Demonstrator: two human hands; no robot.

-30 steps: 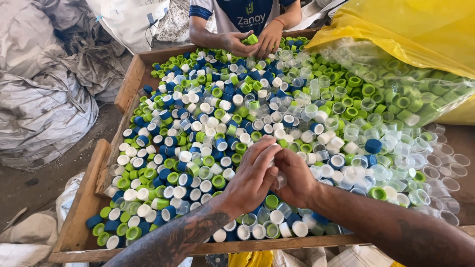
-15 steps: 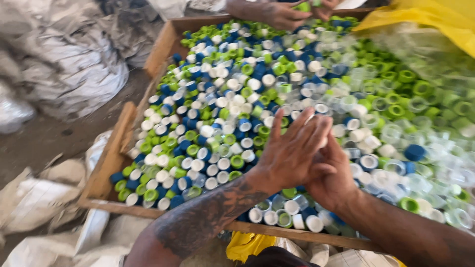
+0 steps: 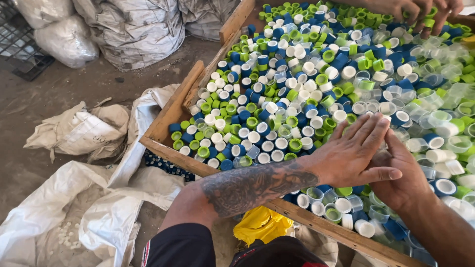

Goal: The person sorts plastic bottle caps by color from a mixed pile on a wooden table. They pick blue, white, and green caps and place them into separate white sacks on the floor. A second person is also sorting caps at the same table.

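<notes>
Left hand (image 3: pixel 354 155), forearm tattooed, spread flat with fingers straight and slightly fanned, palm down over the bottle caps (image 3: pixel 297 99). Right hand (image 3: pixel 403 175) tucked just beneath and beside it, fingers extended, the two hands touching near the thumbs. Nothing gripped in either; both open, resting on or just above caps at the near edge of the heap. Whether the palms press on the caps cannot be told.

Blue, green, white and clear caps heaped in a shallow wooden tray (image 3: pixel 170 111). Another person's hands (image 3: pixel 420 10) at the far top edge among the caps. Yellow plastic (image 3: pixel 262 225) under the tray's near rail. White woven sacks (image 3: pixel 89 207) crumpled on the dirt floor (image 3: pixel 59 89) at left, grey filled sacks (image 3: pixel 133 27) further back.

Against half a second ago: view swung further to the left, hands now lower right in the view, fingers flatter and straighter, yellow sheet at the upper right out of sight.
</notes>
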